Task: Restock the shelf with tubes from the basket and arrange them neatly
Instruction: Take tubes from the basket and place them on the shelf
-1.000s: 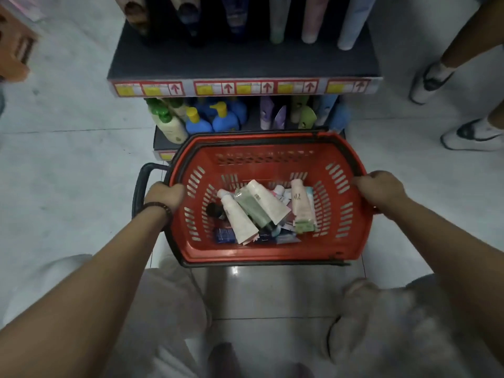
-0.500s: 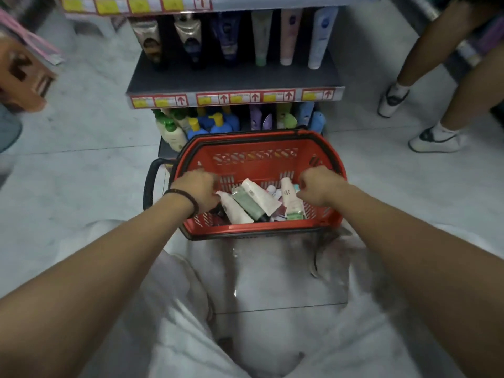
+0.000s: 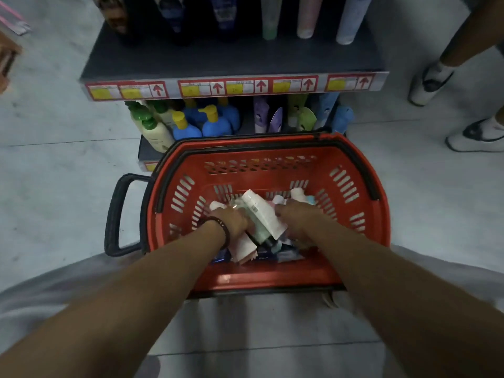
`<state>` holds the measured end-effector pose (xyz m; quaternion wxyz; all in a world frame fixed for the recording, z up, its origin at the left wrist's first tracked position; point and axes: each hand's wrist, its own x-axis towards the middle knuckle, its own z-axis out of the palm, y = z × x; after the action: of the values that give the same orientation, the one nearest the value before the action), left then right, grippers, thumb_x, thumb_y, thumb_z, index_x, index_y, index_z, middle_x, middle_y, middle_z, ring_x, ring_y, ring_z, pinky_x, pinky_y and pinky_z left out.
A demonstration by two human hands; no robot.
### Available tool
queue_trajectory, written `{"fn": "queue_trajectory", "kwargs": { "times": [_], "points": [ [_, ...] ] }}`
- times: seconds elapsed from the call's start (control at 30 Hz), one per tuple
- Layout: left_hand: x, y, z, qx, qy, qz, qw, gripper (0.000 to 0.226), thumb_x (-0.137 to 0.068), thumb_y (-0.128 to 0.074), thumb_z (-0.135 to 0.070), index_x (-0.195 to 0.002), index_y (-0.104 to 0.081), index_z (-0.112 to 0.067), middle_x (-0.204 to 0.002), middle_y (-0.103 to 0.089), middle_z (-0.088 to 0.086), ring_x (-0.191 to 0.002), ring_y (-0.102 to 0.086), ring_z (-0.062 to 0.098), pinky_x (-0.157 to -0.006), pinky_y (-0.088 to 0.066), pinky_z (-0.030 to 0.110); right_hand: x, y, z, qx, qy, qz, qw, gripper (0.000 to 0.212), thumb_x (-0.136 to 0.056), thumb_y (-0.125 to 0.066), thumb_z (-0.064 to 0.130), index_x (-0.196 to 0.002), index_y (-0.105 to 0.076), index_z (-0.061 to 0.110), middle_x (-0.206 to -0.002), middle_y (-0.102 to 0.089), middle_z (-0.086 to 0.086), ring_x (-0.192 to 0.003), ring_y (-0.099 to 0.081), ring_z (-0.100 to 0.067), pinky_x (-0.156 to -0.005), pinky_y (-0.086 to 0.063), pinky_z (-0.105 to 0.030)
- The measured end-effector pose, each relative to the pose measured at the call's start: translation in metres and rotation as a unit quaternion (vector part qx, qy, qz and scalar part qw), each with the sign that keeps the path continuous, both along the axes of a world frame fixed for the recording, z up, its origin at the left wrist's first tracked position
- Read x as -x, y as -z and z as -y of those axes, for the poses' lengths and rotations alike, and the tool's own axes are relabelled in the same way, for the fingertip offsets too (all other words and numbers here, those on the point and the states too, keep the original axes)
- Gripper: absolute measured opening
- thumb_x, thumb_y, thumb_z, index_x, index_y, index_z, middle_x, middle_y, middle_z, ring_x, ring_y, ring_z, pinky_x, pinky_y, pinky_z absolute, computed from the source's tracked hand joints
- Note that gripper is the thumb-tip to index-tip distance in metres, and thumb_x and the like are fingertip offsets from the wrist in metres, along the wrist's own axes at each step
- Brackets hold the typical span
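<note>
We counted one red basket (image 3: 354,214), two hands (image 3: 231,222) inside it, and six tubes (image 3: 308,17) standing along the upper shelf (image 3: 234,64). Eight yellow price tags (image 3: 234,87) lined its front edge. The loose tubes in the basket overlapped too much to count.

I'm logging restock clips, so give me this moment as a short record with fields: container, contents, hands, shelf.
container: red basket on the floor before the shelf
contents: loose pile of tubes
left hand: in the basket, among the tubes; grip unclear
right hand: in the basket, on the tubes; grip unclear
shelf: row of tubes at the back, front bare
</note>
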<state>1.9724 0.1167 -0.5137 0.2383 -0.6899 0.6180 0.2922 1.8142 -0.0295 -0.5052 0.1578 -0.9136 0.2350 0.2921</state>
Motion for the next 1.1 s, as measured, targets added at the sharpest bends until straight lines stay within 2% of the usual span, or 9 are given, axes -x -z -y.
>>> {"fn": "queue_trajectory", "kwargs": {
  "times": [0.1,0.17,0.23,0.5,0.67,0.73,0.83,0.97,1.1],
  "points": [
    [-0.005,0.031,-0.001,-0.017,0.075,-0.007,0.997,0.072,-0.086,-0.087,-0.045,-0.149,-0.054,-0.055,-0.155,-0.048,0.0,-0.141,-0.051,0.037,-0.105,-0.052,0.053,-0.014,0.028,0.001,0.005,-0.021,-0.009,1.0,0.104,-0.073,-0.097,0.041,-0.155,-0.039,0.013,-0.146,-0.052,-0.013,-0.131,-0.063,-0.034,-0.107,-0.052,-0.046],
    [-0.008,0.045,-0.007,0.004,0.11,0.001,0.994,0.065,-0.09,-0.082,-0.042,-0.149,-0.054,-0.05,-0.154,-0.044,0.005,-0.14,-0.046,0.039,-0.106,-0.052,0.055,-0.02,0.045,0.001,-0.001,-0.01,-0.027,1.0,0.132,-0.057,-0.105,0.05,-0.159,-0.031,0.01,-0.144,-0.05,-0.016,-0.128,-0.063,-0.036,-0.101,-0.058,-0.049],
    [-0.009,0.052,-0.011,0.03,0.148,0.022,0.988,0.057,-0.098,-0.073,-0.035,-0.151,-0.055,-0.042,-0.158,-0.038,0.01,-0.145,-0.039,0.04,-0.113,-0.046,0.055,-0.024,0.055,-0.003,-0.009,0.032,-0.028,0.999,0.137,-0.055,-0.105,0.053,-0.158,-0.028,0.009,-0.142,-0.051,-0.016,-0.127,-0.063,-0.037,-0.099,-0.059,-0.05],
    [-0.026,0.073,-0.026,0.144,0.19,0.042,0.97,0.044,-0.094,-0.071,-0.035,-0.136,-0.061,-0.034,-0.127,-0.068,-0.004,-0.12,-0.059,0.031,-0.097,-0.048,0.048,-0.031,0.085,0.003,-0.069,0.197,0.002,0.978,0.077,-0.07,-0.097,0.029,-0.133,-0.055,0.012,-0.118,-0.07,-0.012,-0.114,-0.071,-0.033,-0.081,-0.055,-0.037],
    [-0.049,0.055,-0.026,0.161,0.055,0.021,0.985,0.035,-0.105,-0.063,-0.025,-0.136,-0.061,-0.041,-0.138,-0.063,-0.011,-0.132,-0.053,0.028,-0.1,-0.054,0.046,-0.021,0.072,0.011,-0.109,0.271,0.147,0.945,0.016,-0.09,-0.078,0.023,-0.1,-0.066,0.021,-0.098,-0.073,-0.009,-0.092,-0.072,-0.032,-0.076,-0.061,-0.04],
    [-0.057,0.049,-0.026,0.178,-0.025,-0.018,0.984,0.039,-0.098,-0.071,-0.012,-0.12,-0.068,-0.043,-0.125,-0.068,-0.012,-0.123,-0.058,0.024,-0.095,-0.058,0.044,-0.017,0.064,0.011,-0.117,0.319,0.215,0.916,0.021,-0.09,-0.083,0.026,-0.085,-0.063,0.021,-0.083,-0.069,-0.002,-0.075,-0.068,-0.025,-0.066,-0.058,-0.038],
    [-0.069,0.045,-0.032,0.204,-0.172,-0.099,0.959,0.06,-0.077,-0.077,0.014,-0.099,-0.077,-0.042,-0.109,-0.076,-0.015,-0.109,-0.072,0.017,-0.091,-0.062,0.04,-0.013,0.049,0.01,-0.151,0.359,0.284,0.876,0.023,-0.084,-0.093,0.022,-0.077,-0.071,0.023,-0.08,-0.074,0.005,-0.073,-0.068,-0.017,-0.067,-0.055,-0.037],
    [-0.076,0.026,-0.04,0.237,-0.281,-0.214,0.905,0.04,-0.072,-0.099,-0.003,-0.086,-0.084,-0.037,-0.087,-0.081,-0.021,-0.089,-0.077,0.0,-0.086,-0.062,0.025,-0.008,0.028,0.002,-0.197,0.357,0.334,0.85,0.026,-0.081,-0.093,0.001,-0.08,-0.082,0.025,-0.094,-0.082,0.002,-0.088,-0.073,-0.014,-0.081,-0.056,-0.027],
    [-0.069,0.002,-0.044,0.272,-0.305,-0.261,0.875,0.034,-0.073,-0.099,-0.005,-0.083,-0.083,-0.033,-0.088,-0.084,-0.015,-0.09,-0.08,0.007,-0.089,-0.066,0.038,0.003,0.012,-0.003,-0.201,0.323,0.332,0.863,0.025,-0.08,-0.091,-0.006,-0.085,-0.086,0.018,-0.096,-0.081,0.004,-0.09,-0.075,-0.012,-0.083,-0.058,-0.028]
  ]
}}
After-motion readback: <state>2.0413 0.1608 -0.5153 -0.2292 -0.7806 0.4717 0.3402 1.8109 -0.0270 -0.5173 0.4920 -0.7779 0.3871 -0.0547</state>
